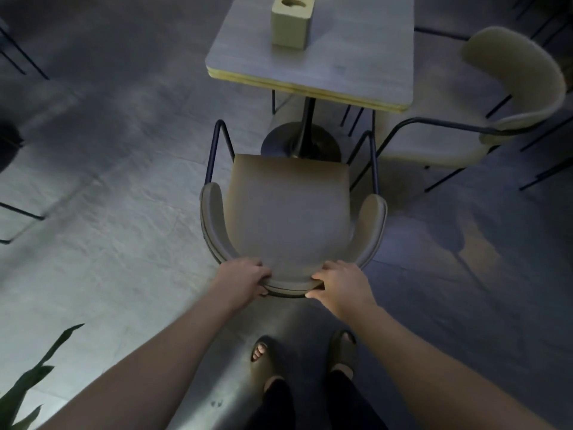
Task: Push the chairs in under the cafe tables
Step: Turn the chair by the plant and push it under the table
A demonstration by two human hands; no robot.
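Note:
A grey-beige padded chair point(288, 212) with a curved backrest and dark metal legs stands right in front of me, facing a grey cafe table point(356, 69) with a pale wood edge. The seat's front edge sits near the table's round black pedestal base point(279, 144), outside the tabletop. My left hand point(245, 279) grips the backrest's left rear curve. My right hand point(339, 282) grips the same backrest on its right rear curve. My sandalled feet stand just behind the chair.
A second matching chair point(508, 97) stands at the table's right side, angled outward. A beige square holder point(293, 21) sits on the tabletop. Dark chair legs point(18, 57) show at the far left. Plant leaves point(28, 386) reach in at bottom left. Open concrete floor lies to the left.

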